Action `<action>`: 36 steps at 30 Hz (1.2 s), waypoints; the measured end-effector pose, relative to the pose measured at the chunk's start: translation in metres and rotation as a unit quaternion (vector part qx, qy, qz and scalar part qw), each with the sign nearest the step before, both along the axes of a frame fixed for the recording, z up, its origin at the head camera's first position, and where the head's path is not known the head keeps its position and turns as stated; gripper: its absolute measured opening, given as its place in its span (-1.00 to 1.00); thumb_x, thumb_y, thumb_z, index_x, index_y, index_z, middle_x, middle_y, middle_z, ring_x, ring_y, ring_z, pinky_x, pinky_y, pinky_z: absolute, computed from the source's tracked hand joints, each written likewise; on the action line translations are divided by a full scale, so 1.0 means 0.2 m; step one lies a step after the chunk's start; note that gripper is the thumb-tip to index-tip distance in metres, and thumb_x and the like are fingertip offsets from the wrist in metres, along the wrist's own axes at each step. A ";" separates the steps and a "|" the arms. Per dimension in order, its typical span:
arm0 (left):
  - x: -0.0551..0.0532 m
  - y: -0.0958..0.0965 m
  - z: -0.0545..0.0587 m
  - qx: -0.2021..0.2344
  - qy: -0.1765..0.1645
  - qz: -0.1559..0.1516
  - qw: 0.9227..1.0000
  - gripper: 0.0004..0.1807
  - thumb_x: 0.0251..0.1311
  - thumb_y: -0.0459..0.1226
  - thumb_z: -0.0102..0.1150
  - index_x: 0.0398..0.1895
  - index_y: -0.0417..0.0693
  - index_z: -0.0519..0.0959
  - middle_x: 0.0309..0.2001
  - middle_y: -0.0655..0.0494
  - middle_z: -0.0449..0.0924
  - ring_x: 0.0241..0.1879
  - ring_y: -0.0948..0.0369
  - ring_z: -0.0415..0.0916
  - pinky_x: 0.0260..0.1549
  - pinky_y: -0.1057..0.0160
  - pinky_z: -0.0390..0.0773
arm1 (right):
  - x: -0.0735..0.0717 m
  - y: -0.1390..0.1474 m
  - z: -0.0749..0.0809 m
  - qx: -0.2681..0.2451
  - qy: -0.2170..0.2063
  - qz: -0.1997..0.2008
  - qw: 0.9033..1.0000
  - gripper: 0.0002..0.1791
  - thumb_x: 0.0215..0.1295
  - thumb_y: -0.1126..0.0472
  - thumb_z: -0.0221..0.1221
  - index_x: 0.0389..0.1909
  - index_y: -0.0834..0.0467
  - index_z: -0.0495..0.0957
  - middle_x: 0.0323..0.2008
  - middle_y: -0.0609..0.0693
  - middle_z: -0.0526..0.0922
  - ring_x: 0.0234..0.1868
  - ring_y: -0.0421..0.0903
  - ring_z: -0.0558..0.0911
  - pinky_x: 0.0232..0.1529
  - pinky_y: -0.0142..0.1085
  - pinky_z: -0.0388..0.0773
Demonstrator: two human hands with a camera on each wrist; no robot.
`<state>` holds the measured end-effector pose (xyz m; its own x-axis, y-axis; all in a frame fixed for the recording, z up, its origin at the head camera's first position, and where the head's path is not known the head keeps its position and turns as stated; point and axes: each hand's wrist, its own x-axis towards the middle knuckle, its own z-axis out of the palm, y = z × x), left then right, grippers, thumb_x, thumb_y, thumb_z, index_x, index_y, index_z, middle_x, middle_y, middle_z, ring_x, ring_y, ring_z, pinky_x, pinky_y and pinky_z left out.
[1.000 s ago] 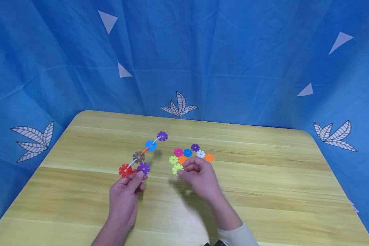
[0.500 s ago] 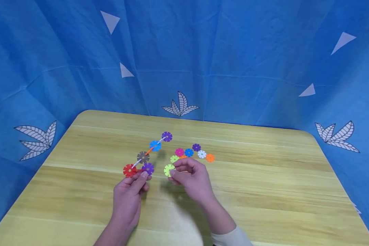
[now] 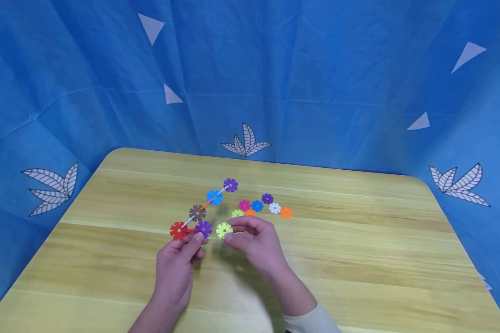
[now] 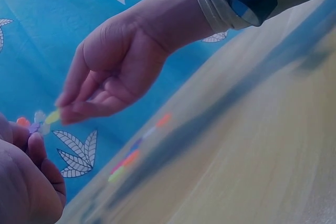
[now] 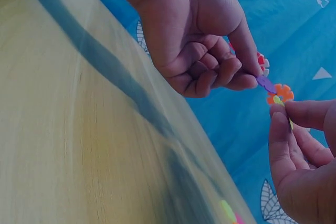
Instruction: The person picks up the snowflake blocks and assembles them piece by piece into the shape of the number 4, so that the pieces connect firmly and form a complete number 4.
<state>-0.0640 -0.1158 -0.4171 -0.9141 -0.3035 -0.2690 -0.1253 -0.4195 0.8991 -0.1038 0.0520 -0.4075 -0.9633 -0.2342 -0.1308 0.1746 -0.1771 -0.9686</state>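
I've got left hand (image 3: pixel 177 270) pinching nearer purple disc (image 3: pixel 203 225), one end of disc chain (image 3: pixel 194 213). Right hand (image 3: pixel 259 245) pinches yellow disc (image 3: pixel 223 226) by its edge, flat face toward head cam, small gap to nearer purple disc in that view. Chain's held over tabletop (image 3: pixel 358 240), kinks at red disc (image 3: pixel 175 229), then long axis runs away and rightward, straight-ish, to farther purple disc (image 3: pixel 232 181). Loose discs (image 3: pixel 257 209) lie beyond right hand, blue curtain (image 3: pixel 316 69) behind.
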 end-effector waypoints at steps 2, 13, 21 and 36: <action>0.00 0.00 0.00 -0.003 0.002 -0.001 1.000 -0.93 0.30 -0.42 0.26 -0.22 -0.29 0.63 -0.31 -0.04 0.65 -0.45 0.21 0.48 -0.36 0.34 0.59 | 0.00 0.00 0.00 -0.002 -0.002 0.004 1.000 -0.64 0.08 0.50 0.37 -0.05 0.36 0.64 -0.23 0.18 0.63 -0.29 0.00 0.73 -0.08 0.06 0.64; 0.01 0.00 0.00 -0.004 0.007 -0.011 1.000 -0.88 0.30 -0.41 0.26 -0.16 -0.31 0.63 -0.33 -0.02 0.66 -0.46 0.22 0.49 -0.37 0.35 0.59 | 0.00 -0.01 0.00 -0.019 -0.014 0.021 0.999 -0.63 0.08 0.51 0.37 -0.03 0.39 0.63 -0.24 0.18 0.65 -0.30 -0.03 0.72 -0.06 0.03 0.64; 0.02 -0.01 0.00 -0.008 0.010 -0.024 1.000 -0.88 0.27 -0.40 0.29 -0.19 -0.28 0.63 -0.32 -0.02 0.67 -0.44 0.21 0.51 -0.33 0.33 0.61 | 0.01 -0.01 -0.01 -0.063 -0.019 0.040 0.997 -0.61 0.18 0.54 0.29 0.06 0.51 0.53 -0.26 0.20 0.68 -0.26 0.04 0.74 -0.14 -0.15 0.68; 0.03 -0.01 0.00 -0.018 0.013 -0.027 0.999 -0.87 0.29 -0.40 0.27 -0.17 -0.30 0.61 -0.29 -0.05 0.67 -0.42 0.21 0.52 -0.32 0.33 0.62 | 0.01 0.01 0.00 -0.064 -0.050 0.046 0.996 -0.62 0.24 0.47 0.29 0.07 0.48 0.53 -0.21 0.27 0.70 -0.23 0.01 0.74 -0.15 -0.24 0.68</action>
